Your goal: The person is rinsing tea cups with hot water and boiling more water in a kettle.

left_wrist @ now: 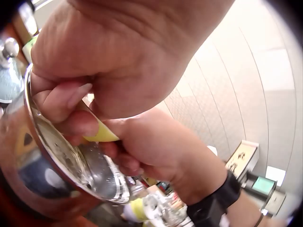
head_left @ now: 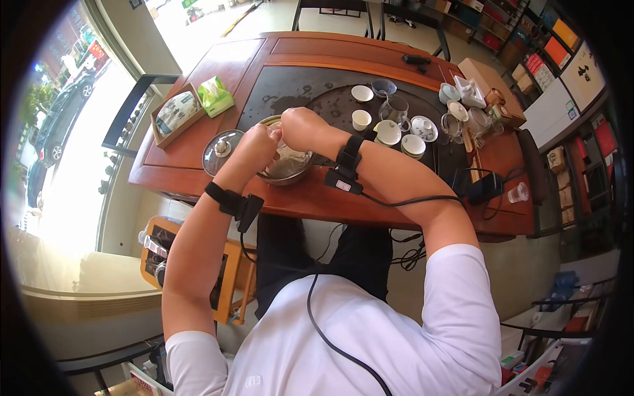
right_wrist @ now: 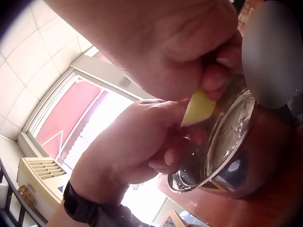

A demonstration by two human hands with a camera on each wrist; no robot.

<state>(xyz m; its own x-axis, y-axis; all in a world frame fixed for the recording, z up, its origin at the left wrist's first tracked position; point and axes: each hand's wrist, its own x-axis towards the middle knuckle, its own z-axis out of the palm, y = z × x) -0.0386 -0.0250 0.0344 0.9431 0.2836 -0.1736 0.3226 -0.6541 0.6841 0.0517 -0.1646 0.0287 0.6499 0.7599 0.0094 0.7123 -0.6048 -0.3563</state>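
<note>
Both hands meet over a shiny metal pot [left_wrist: 52, 196] of water at the table's front edge. The left hand [head_left: 257, 148] grips a small yellow piece [left_wrist: 102, 133], curved like a teacup's wall and mostly covered by fingers. Across from it, the right hand [head_left: 304, 130] holds the same yellow piece [right_wrist: 200, 109] with bent fingers. Both hands are at the pot's rim, close over the water. A glass lid with a silver knob [head_left: 223, 146] lies left of the pot.
To the right stand white teacups [head_left: 361, 119], a glass pitcher [head_left: 394, 109] and a patterned lidded bowl [head_left: 424, 129]. A tissue pack [head_left: 215, 97] and a wooden tray [head_left: 162, 135] sit at the left. A black device [head_left: 485, 188] with cables lies on the right.
</note>
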